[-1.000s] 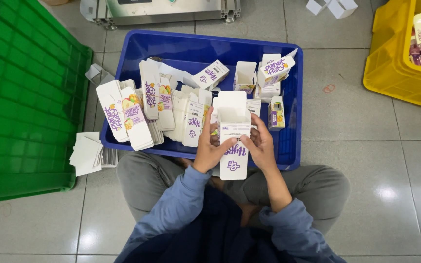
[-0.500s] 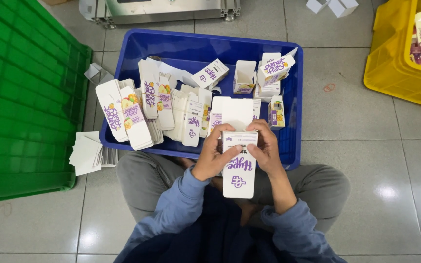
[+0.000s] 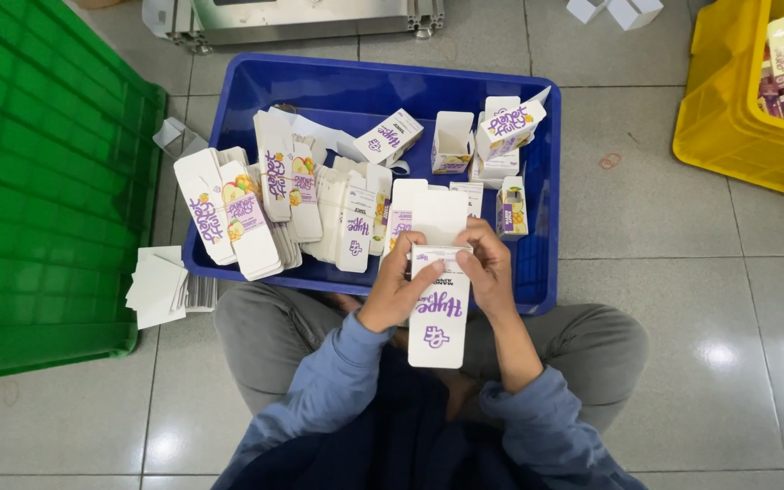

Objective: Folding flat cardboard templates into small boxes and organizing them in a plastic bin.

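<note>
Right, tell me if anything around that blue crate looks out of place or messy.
A loose stack of flat white cards lies on the floor left of the blue crate, fanned unevenly. A small orange rubber band sits alone on the tiles to the crate's right. Both hands hold a white carton.

sleeves (image 3: 338,381): light blue, long | torso: dark navy | trousers (image 3: 265,327): grey

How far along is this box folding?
Done: a few folded boxes stand at the far end of the blue crate. In hand: the left hand and right hand hold one carton between them, working its top flap. Left: a large row of flat cartons leans in the crate, so most of the work seems to remain.
</note>
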